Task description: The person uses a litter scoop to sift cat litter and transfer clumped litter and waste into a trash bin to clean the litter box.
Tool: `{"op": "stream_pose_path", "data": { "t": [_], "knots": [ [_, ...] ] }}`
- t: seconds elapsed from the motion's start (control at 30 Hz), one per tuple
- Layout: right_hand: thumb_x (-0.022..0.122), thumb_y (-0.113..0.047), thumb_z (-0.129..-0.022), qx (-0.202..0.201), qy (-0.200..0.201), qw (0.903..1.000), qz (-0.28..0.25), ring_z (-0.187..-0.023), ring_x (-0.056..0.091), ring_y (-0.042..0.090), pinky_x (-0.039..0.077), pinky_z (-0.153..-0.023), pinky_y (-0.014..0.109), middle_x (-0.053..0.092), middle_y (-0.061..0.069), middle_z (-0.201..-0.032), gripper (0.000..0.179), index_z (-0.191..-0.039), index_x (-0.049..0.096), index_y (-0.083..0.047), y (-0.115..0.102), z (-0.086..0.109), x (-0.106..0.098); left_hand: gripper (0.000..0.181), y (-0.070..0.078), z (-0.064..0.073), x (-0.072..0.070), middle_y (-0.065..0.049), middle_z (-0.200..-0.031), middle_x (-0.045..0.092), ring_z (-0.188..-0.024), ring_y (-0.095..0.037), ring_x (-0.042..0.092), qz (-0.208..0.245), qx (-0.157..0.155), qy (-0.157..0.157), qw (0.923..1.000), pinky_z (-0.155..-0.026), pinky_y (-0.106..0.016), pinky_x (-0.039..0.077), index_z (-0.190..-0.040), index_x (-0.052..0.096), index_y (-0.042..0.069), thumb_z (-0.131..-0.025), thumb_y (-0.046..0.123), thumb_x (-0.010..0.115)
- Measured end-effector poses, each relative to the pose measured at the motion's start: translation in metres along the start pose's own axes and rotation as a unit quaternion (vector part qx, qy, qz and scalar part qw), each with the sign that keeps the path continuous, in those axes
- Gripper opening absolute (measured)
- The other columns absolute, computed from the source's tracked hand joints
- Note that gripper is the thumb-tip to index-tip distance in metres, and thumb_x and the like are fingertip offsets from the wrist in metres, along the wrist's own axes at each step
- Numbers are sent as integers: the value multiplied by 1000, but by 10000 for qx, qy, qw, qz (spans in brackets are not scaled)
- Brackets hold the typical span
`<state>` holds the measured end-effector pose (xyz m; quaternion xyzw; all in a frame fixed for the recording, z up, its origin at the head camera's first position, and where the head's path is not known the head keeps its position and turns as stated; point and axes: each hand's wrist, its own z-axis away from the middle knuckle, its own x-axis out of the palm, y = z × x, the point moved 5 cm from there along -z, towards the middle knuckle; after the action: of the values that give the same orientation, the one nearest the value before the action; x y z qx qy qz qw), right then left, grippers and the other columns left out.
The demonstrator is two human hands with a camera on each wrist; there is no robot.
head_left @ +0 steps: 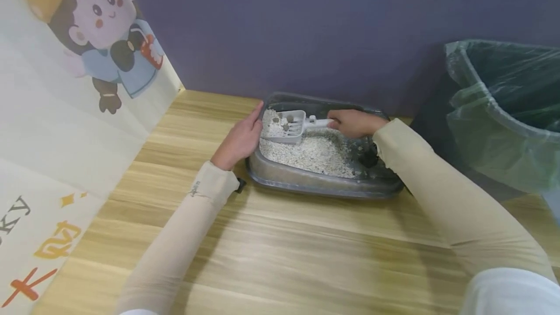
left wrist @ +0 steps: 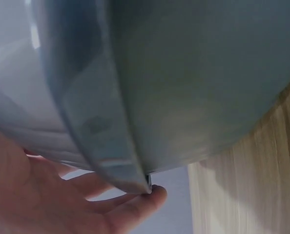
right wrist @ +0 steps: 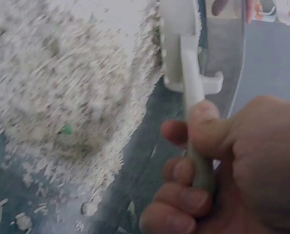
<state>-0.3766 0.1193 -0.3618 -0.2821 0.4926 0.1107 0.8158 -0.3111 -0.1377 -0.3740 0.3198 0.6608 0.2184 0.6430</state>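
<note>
A grey litter box (head_left: pixel 323 181) holds pale litter (head_left: pixel 321 152), heaped toward its left and middle. My right hand (head_left: pixel 356 123) grips the handle of a white litter scoop (head_left: pixel 297 136), thumb along the handle and fingers curled beneath in the right wrist view. The slotted scoop head lies at the box's left end, with several grey-brown clumps and litter in it. On the left, my left hand (head_left: pixel 240 141) holds the box's end wall at the rim. In the left wrist view its fingers (left wrist: pixel 135 207) reach along the rim's outer side.
A bin (head_left: pixel 490 91) lined with a clear plastic bag stands to the right of the litter box. Behind the box rises a dark purple-grey wall (head_left: pixel 306 28). A white wall with a cartoon figure (head_left: pixel 105 18) borders the wood-grain surface (head_left: pixel 280 256) on the left.
</note>
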Motion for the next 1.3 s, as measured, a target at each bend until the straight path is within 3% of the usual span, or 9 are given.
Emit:
{"op": "stream_pose_path", "data": {
  "t": [0.1,0.2,0.3,0.4,0.67,0.73,0.87,1.13,1.3],
  "knots": [
    [32,-25,-105,-68,29,9999,-138,-60,37,21,36,-57,36,44,11,-80,30,-121,46,-5,1,6,-1,48,3,0,0,-1,-152,29,-53,-21,43,-27,13,78,10000,-59,-40,46,-148,5,43,-102,38,20],
    [31,-27,-105,-198,102,9995,-216,-60,36,21,36,-58,37,44,12,-81,31,-121,46,-5,2,15,-3,49,6,0,0,-11,-119,56,-46,-17,37,45,38,100,9999,-50,-37,46,-148,6,42,-103,37,22],
    [32,-28,-104,-214,350,9990,-190,-62,39,21,37,-60,37,47,10,-84,31,-122,47,-7,4,29,-6,49,6,0,0,-11,-74,49,-42,-14,33,112,35,107,9999,-41,-35,43,-147,5,44,-102,37,23],
    [33,-30,-104,-238,682,9973,-150,-61,40,21,38,-62,38,48,10,-83,32,-122,47,-8,6,49,-10,48,4,1,-1,-14,-69,48,-41,-14,31,91,-25,117,9999,-38,-34,41,-147,5,45,-102,38,21],
    [37,-35,-101,-261,2106,9761,-464,-53,36,22,33,-50,36,45,9,-75,32,-114,50,-10,9,102,-10,48,4,-1,-3,-15,-91,54,-43,-16,34,13,-70,181,9998,-48,-40,45,-147,7,45,-102,39,21],
    [39,-37,-100,-266,2446,9675,-583,-52,35,22,32,-48,35,44,9,-73,32,-115,51,-11,11,110,-6,48,5,-1,-2,-15,-117,57,-44,-16,35,44,-38,189,9998,-51,-40,45,-148,7,43,-102,38,21],
    [42,-38,-99,-295,3011,9498,-801,-50,35,21,31,-44,33,44,8,-72,33,-116,53,-12,15,117,6,49,3,0,-1,-4,-153,27,-45,-18,37,73,-43,211,9997,-54,-40,46,-149,8,41,-102,38,22],
    [52,-29,-97,-443,3722,9230,-870,-52,37,20,33,-46,32,50,5,-75,30,-119,56,-9,23,123,21,49,2,4,5,-2,-154,24,-49,-20,41,101,-120,162,9997,-55,-40,46,-149,7,42,-102,38,22],
    [55,-27,-96,-492,3809,9207,-688,-47,34,18,31,-43,31,46,3,-67,25,-114,60,-11,24,132,15,49,6,4,6,-3,-154,23,-49,-19,41,92,-57,148,9998,-55,-39,46,-149,7,41,-102,37,22]
  ]
}}
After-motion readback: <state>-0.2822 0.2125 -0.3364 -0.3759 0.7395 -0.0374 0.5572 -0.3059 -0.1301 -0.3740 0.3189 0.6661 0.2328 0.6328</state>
